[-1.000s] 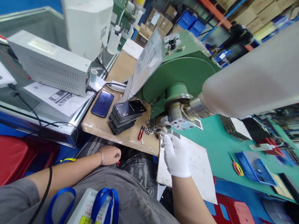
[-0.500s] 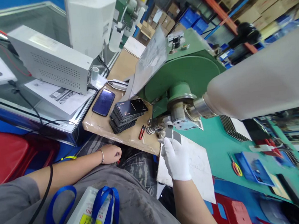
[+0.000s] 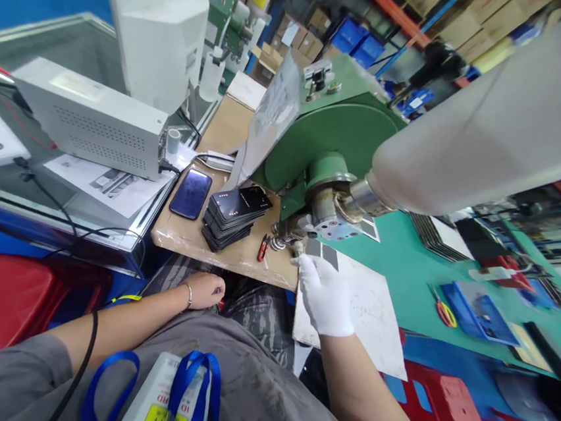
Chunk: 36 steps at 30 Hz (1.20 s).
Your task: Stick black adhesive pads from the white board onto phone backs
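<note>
My right hand (image 3: 326, 299), in a white glove, is up at the lower end of the machine's metal head (image 3: 334, 222). Its thumb and forefinger come together beside a small metal tip; whatever lies between them is too small to make out. Below the glove is a white board (image 3: 370, 314) with grey patches near its top. Bare and wearing a bracelet, my left hand (image 3: 207, 290) rests curled on my lap. Left of the metal head, a stack of thin black panels (image 3: 236, 218) stands on the brown board, with small red snips (image 3: 263, 248) beside it.
A green machine (image 3: 333, 139) with a large pale cylinder (image 3: 470, 119) fills the centre and right. A phone (image 3: 190, 194) lies by the stack. On the green table (image 3: 405, 271) are scissors (image 3: 445, 312) and a blue tray (image 3: 482, 320). A red stool (image 3: 11, 296) stands left.
The view has shifted slightly. My gloved fingers sit a little lower, off the metal tip they overlapped before. My left hand stays on my lap.
</note>
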{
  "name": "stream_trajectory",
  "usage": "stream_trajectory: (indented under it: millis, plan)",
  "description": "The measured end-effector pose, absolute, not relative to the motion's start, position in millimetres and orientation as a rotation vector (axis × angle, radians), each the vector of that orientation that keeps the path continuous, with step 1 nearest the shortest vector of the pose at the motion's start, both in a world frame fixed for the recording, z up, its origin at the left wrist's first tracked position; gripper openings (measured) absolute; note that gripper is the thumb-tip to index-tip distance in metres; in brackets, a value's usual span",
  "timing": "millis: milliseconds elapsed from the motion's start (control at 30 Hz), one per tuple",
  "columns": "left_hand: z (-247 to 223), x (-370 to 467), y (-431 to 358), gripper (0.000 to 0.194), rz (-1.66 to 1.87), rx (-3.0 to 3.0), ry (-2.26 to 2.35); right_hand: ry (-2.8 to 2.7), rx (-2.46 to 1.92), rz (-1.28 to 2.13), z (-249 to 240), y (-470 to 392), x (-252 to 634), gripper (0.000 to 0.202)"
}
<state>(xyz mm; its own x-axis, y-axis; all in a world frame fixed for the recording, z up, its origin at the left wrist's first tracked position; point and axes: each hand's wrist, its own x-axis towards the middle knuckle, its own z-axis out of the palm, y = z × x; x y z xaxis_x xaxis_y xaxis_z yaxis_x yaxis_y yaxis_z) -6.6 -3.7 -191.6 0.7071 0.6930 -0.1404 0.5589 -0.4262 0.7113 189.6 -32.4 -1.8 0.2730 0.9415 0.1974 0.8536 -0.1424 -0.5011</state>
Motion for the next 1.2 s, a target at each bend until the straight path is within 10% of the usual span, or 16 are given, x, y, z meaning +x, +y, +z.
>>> stream_trajectory:
  millis: [1200]
  plan:
    - [-205,15,-10,0.024,-0.280,2.205,1.273,-1.793,-1.980,0.012,13,-20,205,0.045]
